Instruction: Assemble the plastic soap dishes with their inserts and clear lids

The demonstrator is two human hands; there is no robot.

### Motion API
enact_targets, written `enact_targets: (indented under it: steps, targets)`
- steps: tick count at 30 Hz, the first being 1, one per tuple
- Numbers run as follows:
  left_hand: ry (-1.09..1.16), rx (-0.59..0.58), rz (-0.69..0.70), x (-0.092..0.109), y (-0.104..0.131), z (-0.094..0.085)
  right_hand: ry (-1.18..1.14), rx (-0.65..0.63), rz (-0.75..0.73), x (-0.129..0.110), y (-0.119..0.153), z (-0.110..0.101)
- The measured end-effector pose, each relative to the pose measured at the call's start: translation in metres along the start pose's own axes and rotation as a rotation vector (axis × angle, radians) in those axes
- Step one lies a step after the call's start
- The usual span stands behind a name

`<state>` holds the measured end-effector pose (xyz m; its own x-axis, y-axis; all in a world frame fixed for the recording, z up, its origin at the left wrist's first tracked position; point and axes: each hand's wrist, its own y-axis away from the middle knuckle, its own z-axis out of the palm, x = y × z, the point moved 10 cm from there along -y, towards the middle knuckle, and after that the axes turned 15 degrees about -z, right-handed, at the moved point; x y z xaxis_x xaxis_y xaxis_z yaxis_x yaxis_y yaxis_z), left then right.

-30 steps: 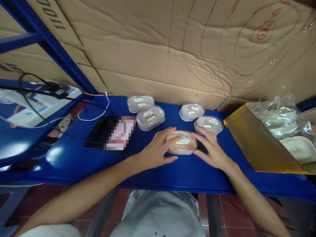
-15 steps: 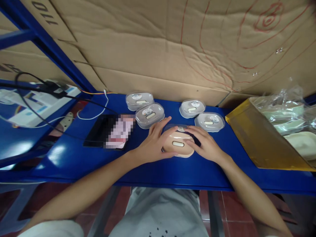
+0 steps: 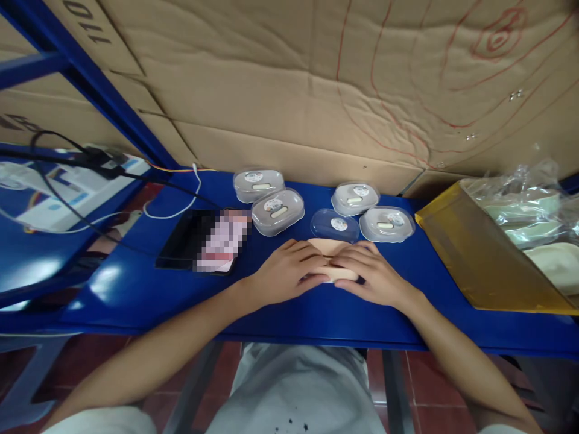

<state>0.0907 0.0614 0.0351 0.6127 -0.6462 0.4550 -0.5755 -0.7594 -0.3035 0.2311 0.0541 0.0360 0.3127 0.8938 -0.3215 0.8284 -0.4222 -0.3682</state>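
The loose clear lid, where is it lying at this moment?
In the head view, the clear lid lies on the blue table, just behind the left hand and right hand, between two closed cases.

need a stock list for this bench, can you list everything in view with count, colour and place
peach case: 1, peach, front middle of the table, under both hands
loose clear lid: 1, clear with a round sticker, just behind the peach case
closed cases: 4, clear lids, two left and two right of the loose clear lid
phone: 1, black, left of the cases
white cable: 1, behind the phone
yellow tray: 1, right end, holding plastic bags of pale parts
table: 1, blue
cardboard: brown, behind the table
left hand: on the peach case
right hand: on the peach case
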Motion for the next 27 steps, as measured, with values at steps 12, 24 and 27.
enact_targets:
  steps: [12,24,27]
  targets:
    - [-0.163,0.218,0.079,0.014,0.01,-0.007,-0.148,0.359,0.353,0.034,0.013,-0.026]
    - [-0.291,0.215,0.16,0.023,0.016,-0.007,-0.381,0.612,0.625,0.062,0.038,-0.025]
    - [-0.306,0.166,0.226,0.027,0.019,0.003,-0.121,0.583,0.509,0.054,0.035,-0.035]
